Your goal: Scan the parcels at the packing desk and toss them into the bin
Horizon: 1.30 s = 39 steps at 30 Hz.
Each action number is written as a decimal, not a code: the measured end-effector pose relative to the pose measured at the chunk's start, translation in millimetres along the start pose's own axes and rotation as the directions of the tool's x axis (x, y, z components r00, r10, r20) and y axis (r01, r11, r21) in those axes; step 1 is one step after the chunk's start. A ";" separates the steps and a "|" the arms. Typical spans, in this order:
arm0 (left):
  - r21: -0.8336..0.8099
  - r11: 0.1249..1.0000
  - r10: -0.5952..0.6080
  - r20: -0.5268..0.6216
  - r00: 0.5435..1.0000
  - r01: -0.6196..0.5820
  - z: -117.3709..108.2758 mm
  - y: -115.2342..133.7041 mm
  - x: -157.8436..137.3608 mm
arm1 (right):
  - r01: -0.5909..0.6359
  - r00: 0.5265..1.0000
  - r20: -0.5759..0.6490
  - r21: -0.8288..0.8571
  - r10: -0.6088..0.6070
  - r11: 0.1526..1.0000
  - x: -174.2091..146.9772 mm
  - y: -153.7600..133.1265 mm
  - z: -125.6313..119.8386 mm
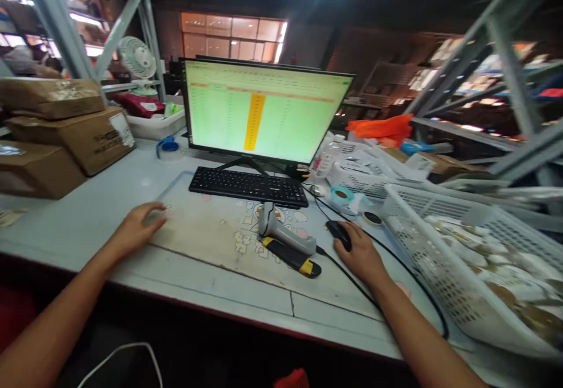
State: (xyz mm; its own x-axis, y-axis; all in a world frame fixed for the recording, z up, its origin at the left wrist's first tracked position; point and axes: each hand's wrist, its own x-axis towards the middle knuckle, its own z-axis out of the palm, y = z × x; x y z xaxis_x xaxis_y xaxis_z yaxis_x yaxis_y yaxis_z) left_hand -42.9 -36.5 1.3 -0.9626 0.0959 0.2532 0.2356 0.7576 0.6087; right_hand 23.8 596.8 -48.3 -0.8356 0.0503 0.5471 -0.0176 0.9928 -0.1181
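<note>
My right hand [361, 254] rests over a black computer mouse [339, 234], gripping it on the right part of a printed desk mat [197, 241]. At the mat's left edge lies my left hand [137, 228], its thumb and fingers curved and apart, with nothing visible between them. Between my hands, a grey barcode scanner [288, 234] lies with its cable running right. A black and yellow box cutter [290, 257] sits just in front of it. Behind these is a black keyboard [248, 186], below a monitor [264, 112] showing a green spreadsheet with one yellow column.
A white perforated basket [440, 265] filled with small packed items borders my right arm. Cardboard boxes [74, 136] are stacked at the left. Tape rolls [169, 150] stand by the monitor, and a teal label roll [342, 194] is near the mouse. Metal shelving posts [514, 71] rise behind.
</note>
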 end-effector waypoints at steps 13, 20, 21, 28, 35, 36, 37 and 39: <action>0.322 0.941 0.122 -0.032 0.992 -0.106 101.5 25.4 125.9 | 0.028 1.000 -0.009 -0.021 -0.028 0.999 2.8 10.0 6.1; 0.309 0.944 0.140 -0.047 0.989 -0.119 104.7 19.3 125.3 | 0.032 0.999 -0.022 -0.008 -0.032 0.999 0.9 13.6 6.5; 0.303 0.946 0.137 -0.051 0.989 -0.115 104.4 19.8 125.6 | 0.036 0.999 -0.025 -0.006 -0.036 0.999 0.8 13.2 5.4; 0.286 0.952 0.120 -0.030 0.992 -0.106 102.8 19.4 125.4 | 0.042 0.997 -0.068 0.000 -0.042 0.999 0.1 6.3 -2.8; 0.292 0.948 0.146 -0.046 0.988 -0.126 106.4 14.6 127.8 | 0.028 0.999 -0.030 0.022 -0.028 0.999 -1.1 9.3 0.5; 0.290 0.948 0.147 -0.045 0.988 -0.128 106.4 14.9 127.7 | 0.035 0.999 -0.028 0.031 -0.034 0.999 -1.0 10.9 1.6; 0.289 0.949 0.144 -0.042 0.989 -0.126 106.1 15.4 127.6 | 0.042 0.999 -0.024 0.039 -0.041 0.998 -0.9 12.5 2.8; 0.284 0.952 0.131 -0.033 0.991 -0.116 105.5 16.6 127.1 | 0.058 0.998 -0.016 0.049 -0.058 0.997 -0.4 15.3 4.6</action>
State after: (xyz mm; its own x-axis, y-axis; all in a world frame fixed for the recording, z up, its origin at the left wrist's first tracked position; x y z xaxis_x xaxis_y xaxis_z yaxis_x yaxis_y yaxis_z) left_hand -175.5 56.4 -35.7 -0.9185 0.1729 0.3557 0.2983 0.8934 0.3360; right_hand 21.3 611.5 -54.2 -0.8243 -0.0053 0.5662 -0.0930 0.9876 -0.1262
